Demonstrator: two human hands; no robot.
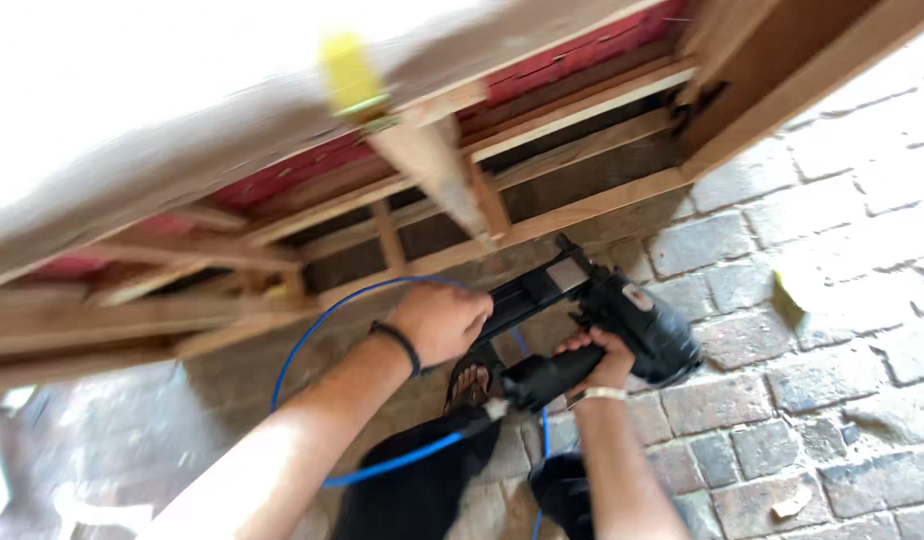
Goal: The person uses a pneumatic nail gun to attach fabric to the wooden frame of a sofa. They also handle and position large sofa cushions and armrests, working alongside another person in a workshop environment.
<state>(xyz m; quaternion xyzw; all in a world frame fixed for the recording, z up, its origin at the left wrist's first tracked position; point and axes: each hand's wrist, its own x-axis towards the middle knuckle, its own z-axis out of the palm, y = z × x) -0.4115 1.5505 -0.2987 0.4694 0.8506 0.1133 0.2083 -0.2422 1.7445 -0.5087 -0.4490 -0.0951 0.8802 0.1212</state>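
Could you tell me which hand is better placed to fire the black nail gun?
Probably the right hand: it grips the black nail gun by its handle, while the left hand rests on the magazine.

Both hands, left hand (pixel 440 322) and right hand (pixel 600 362), on black nail gun (pixel 592 320) below wooden frame (pixel 502 170).

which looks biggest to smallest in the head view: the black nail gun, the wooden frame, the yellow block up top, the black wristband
1. wooden frame, spanning most of the picture
2. black nail gun, gripped by the right hand, left hand on its magazine
3. yellow block, blurred and nearer the camera, so its rank is unsure
4. black wristband
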